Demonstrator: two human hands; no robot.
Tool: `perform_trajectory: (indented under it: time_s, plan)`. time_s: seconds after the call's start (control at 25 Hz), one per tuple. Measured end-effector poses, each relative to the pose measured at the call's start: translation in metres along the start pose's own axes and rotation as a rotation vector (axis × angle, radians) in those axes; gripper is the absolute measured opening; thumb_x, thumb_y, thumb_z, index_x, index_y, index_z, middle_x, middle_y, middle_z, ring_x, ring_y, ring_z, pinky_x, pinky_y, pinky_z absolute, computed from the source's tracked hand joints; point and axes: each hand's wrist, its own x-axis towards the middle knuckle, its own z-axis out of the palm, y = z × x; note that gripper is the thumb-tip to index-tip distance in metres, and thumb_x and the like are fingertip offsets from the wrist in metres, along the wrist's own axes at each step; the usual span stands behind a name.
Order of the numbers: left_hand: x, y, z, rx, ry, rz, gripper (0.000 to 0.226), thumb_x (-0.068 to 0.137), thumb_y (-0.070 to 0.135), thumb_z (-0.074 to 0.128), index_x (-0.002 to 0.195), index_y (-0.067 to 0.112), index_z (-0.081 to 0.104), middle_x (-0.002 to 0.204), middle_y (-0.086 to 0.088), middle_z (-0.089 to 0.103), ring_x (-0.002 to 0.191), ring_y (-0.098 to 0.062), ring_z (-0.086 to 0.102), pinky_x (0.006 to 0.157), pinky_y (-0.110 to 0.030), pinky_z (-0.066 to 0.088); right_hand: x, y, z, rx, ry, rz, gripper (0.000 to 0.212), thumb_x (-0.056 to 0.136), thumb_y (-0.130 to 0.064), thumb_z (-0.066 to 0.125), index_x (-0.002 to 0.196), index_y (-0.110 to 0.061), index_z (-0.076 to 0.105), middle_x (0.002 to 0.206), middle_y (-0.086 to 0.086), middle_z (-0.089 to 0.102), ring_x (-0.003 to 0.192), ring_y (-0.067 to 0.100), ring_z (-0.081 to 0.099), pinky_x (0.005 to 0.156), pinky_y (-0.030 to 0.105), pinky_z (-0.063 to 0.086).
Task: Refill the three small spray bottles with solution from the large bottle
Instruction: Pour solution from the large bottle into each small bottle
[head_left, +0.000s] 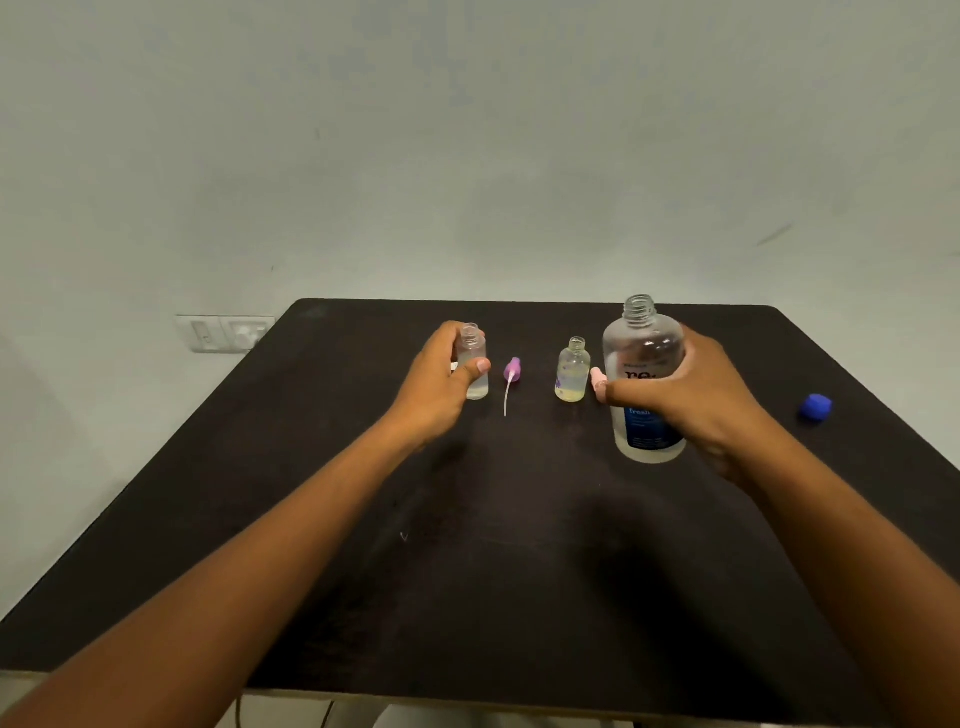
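Observation:
My left hand (441, 382) grips a small clear bottle (475, 366) that stands uncapped on the black table (467, 571), liquid in its lower half. A purple spray top (511, 371) with its white tube lies just right of it. A second small bottle (572, 370), uncapped and holding yellowish liquid, stands in the middle. A pink spray top (597, 383) lies between it and the large clear bottle (644, 353). My right hand (696, 395) wraps round this large bottle, which is upright, uncapped and has a blue label. I see no third small bottle.
A blue cap (814, 407) lies on the table at the right. A wall socket plate (223, 333) sits on the wall behind the table's left corner. The table's front edge runs along the bottom of the view.

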Motion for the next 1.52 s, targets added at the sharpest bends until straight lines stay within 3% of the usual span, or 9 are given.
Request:
perform_trajectory:
  time_s: [0.24,0.36,0.52,0.76,0.88,1.08,1.36,1.44,1.52]
  plan:
    - [0.039,-0.027,0.010,0.104,0.030,-0.036,0.039,0.093,0.013,0.072,0.131,0.016,0.062,0.125,-0.001,0.066,0.113,-0.016,0.063,0.100,-0.033,0.052,0.007,0.028,0.000,0.090,0.024,0.033,0.062,0.071,-0.012,0.089,0.120,-0.036,0.058,0.111,-0.010,0.068,0.102,0.008,0.064,0.087,0.031,0.049]
    - [0.048,-0.034,0.014,0.136,0.047,-0.068,0.042,0.089,0.013,0.077,0.129,0.016,0.065,0.122,0.001,0.069,0.110,-0.015,0.065,0.098,-0.029,0.052,0.012,0.038,-0.002,0.124,0.040,0.040,0.060,0.071,-0.010,0.088,0.114,-0.039,0.057,0.109,-0.012,0.067,0.099,0.007,0.064,0.081,0.027,0.048]
    - [0.048,-0.039,0.018,0.168,0.063,-0.085,0.042,0.087,0.014,0.080,0.127,0.016,0.067,0.117,0.004,0.069,0.105,-0.011,0.064,0.090,-0.022,0.049,0.013,0.047,-0.006,0.159,0.060,0.049,0.063,0.071,-0.008,0.087,0.120,-0.033,0.057,0.112,-0.009,0.067,0.102,0.007,0.064,0.084,0.029,0.047]
    - [0.044,-0.036,0.019,0.175,0.077,-0.087,0.042,0.086,0.012,0.079,0.125,0.017,0.065,0.117,0.003,0.068,0.105,-0.012,0.064,0.090,-0.023,0.050,0.008,0.050,-0.009,0.186,0.110,0.044,0.065,0.072,-0.007,0.088,0.124,-0.030,0.056,0.113,-0.009,0.067,0.102,0.008,0.064,0.082,0.026,0.048]
    - [0.039,-0.036,0.018,0.151,0.079,-0.117,0.049,0.086,0.011,0.080,0.131,0.018,0.061,0.121,0.003,0.066,0.113,-0.015,0.063,0.096,-0.026,0.050,0.003,0.047,-0.012,0.174,0.123,0.035,0.068,0.071,-0.009,0.089,0.128,-0.027,0.058,0.115,-0.009,0.068,0.104,0.007,0.064,0.084,0.026,0.049]
    - [0.026,-0.006,0.020,0.126,0.141,-0.083,0.073,0.087,0.018,0.081,0.150,0.016,0.044,0.149,-0.002,0.051,0.136,-0.017,0.049,0.107,-0.026,0.038,-0.009,0.042,-0.024,0.140,0.143,0.023,0.072,0.069,-0.013,0.091,0.133,-0.024,0.059,0.120,-0.005,0.069,0.112,0.015,0.066,0.099,0.039,0.053]
    - [-0.003,0.048,0.059,0.183,0.064,0.132,0.068,0.094,0.031,0.072,0.152,0.021,0.039,0.159,0.003,0.035,0.146,-0.016,0.036,0.111,-0.013,0.035,-0.023,0.041,-0.054,0.175,0.200,0.003,0.075,0.064,-0.030,0.096,0.130,-0.025,0.060,0.119,-0.006,0.070,0.112,0.014,0.067,0.103,0.043,0.053]
    - [-0.008,0.061,0.078,0.160,0.024,0.173,0.068,0.094,0.032,0.071,0.153,0.022,0.038,0.160,0.002,0.034,0.147,-0.017,0.035,0.119,-0.032,0.037,-0.024,0.047,-0.065,0.178,0.234,0.001,0.080,0.063,-0.036,0.096,0.132,-0.025,0.058,0.122,-0.004,0.069,0.115,0.016,0.066,0.104,0.043,0.053]
    - [-0.010,0.073,0.092,0.171,0.009,0.190,0.068,0.095,0.032,0.070,0.154,0.021,0.037,0.161,0.000,0.034,0.148,-0.018,0.035,0.121,-0.037,0.032,-0.023,0.052,-0.077,0.182,0.263,-0.004,0.079,0.066,-0.034,0.094,0.134,-0.024,0.056,0.125,-0.002,0.068,0.116,0.017,0.065,0.102,0.040,0.053]
